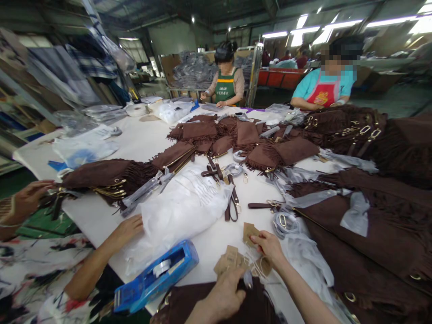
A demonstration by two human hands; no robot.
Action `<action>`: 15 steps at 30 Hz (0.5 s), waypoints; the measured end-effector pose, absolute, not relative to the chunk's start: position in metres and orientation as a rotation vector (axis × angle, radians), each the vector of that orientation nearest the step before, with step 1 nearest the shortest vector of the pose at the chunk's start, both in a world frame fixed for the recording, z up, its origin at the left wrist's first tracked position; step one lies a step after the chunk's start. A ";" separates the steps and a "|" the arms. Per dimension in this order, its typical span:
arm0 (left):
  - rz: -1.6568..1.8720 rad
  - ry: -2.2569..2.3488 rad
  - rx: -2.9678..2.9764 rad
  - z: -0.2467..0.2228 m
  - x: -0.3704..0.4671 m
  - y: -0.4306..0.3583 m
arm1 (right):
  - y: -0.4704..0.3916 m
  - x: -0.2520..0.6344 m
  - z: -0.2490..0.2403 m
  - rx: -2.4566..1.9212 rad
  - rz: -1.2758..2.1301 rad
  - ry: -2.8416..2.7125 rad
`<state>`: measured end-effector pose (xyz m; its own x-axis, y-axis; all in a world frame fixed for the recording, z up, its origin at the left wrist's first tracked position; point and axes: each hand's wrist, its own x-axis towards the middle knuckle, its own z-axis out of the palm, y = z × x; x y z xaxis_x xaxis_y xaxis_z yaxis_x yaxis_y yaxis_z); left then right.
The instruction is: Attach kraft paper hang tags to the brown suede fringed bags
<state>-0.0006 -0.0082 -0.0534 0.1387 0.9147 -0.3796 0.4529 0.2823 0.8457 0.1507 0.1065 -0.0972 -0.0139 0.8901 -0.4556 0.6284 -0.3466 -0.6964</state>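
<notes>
- A long white table [141, 144] is stretching away from the camera, carrying heaps of goods.
- Brown fringed bags [371, 234] are piling up along the right side, with more of them [243, 139] lying across the middle.
- A clear plastic bag [182, 211] is lying near the front edge, and a co-worker's hand [126, 230] is resting flat on its left end.
- A blue tape dispenser [153, 281] is sitting tilted at the near edge, just beside the left hand.
- The left hand [224, 297] is curling down onto a brown bag [249, 310] at the bottom edge; I cannot tell whether it is gripping.
- The right hand [270, 246] is pinching a brown paper tag [249, 233] between its fingertips.
- More tags [231, 260] are lying with white strings between both hands.
</notes>
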 end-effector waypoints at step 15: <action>0.890 1.598 1.327 -0.034 0.001 0.041 | 0.076 0.166 -0.025 -1.586 1.438 -1.313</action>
